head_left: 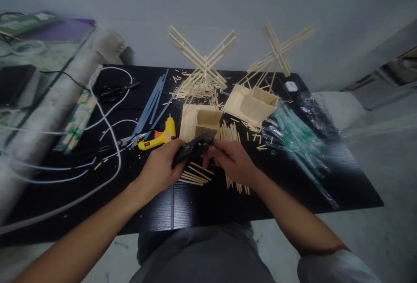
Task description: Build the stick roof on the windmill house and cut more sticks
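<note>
My left hand (164, 161) is wrapped round a black hand tool (192, 147) with a curved head; its exact kind is unclear. At the tool's right end, the fingers of my right hand (230, 159) are pinched together, and whatever they hold is hidden. Thin wooden sticks (195, 175) lie below my hands, with another row of sticks (230, 131) beside my right hand. Just behind the tool stands a wooden stick model (189, 120) with a box-shaped part and crossed blades (205, 62). A yellow glue gun (158, 137) lies left of it.
A second stick model (250, 100) stands at the back right. Clear plastic wrappers (296, 139) cover the table's right side. Blue-grey strips (151, 102), black-handled scissors (114, 91) and a looping white cable (114, 152) lie left. Short stick offcuts (198, 89) are scattered at the back.
</note>
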Demonstrator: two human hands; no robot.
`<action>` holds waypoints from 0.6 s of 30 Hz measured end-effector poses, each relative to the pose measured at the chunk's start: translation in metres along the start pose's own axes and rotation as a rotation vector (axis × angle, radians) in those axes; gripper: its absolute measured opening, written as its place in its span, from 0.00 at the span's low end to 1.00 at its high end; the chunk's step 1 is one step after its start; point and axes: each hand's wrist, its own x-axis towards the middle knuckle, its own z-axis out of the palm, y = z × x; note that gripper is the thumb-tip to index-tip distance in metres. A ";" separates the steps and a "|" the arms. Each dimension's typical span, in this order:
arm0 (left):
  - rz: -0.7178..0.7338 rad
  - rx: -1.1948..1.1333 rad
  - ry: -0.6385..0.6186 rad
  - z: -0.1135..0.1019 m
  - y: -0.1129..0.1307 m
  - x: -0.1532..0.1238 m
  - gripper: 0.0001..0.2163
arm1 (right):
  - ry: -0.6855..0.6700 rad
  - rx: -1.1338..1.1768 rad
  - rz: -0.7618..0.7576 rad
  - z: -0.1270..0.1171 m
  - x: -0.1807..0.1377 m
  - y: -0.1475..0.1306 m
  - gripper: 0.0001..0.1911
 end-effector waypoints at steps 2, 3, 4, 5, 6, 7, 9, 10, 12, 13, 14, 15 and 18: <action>-0.015 0.016 -0.006 0.000 0.001 0.000 0.06 | 0.012 -0.008 -0.003 0.001 0.000 0.000 0.22; -0.019 0.021 -0.010 -0.001 0.002 -0.001 0.06 | 0.018 -0.009 -0.002 0.001 0.000 -0.001 0.22; -0.020 0.026 -0.014 -0.001 0.002 -0.001 0.06 | 0.024 -0.009 0.001 0.001 0.001 -0.001 0.22; -0.021 0.033 -0.018 -0.001 0.003 -0.001 0.05 | 0.030 -0.007 0.004 0.002 0.001 -0.002 0.22; -0.023 0.040 -0.019 -0.001 0.003 -0.001 0.05 | 0.035 -0.006 0.008 0.002 0.001 -0.002 0.22; -0.026 0.046 -0.019 -0.001 0.003 -0.001 0.04 | 0.038 -0.005 0.013 0.002 0.001 -0.003 0.22; -0.035 0.052 -0.022 -0.001 0.004 -0.001 0.03 | 0.045 -0.003 0.016 0.002 0.001 -0.003 0.23; -0.041 0.054 -0.022 -0.001 0.004 -0.001 0.03 | 0.046 -0.002 0.017 0.002 0.001 -0.003 0.23; -0.053 0.061 -0.027 -0.001 0.005 0.000 0.02 | 0.046 -0.004 0.027 0.002 0.002 -0.002 0.23; -0.058 0.067 -0.032 -0.001 0.006 0.000 0.02 | 0.047 -0.002 0.033 0.002 0.002 -0.001 0.22; -0.063 0.072 -0.037 -0.001 0.006 0.000 0.02 | 0.048 0.004 0.041 0.002 0.002 0.000 0.22; -0.067 0.076 -0.042 -0.001 0.006 0.000 0.02 | 0.050 0.010 0.051 0.002 0.002 0.001 0.22; -0.090 0.086 -0.058 0.000 0.006 0.000 0.02 | 0.055 0.031 0.065 0.002 0.002 0.003 0.21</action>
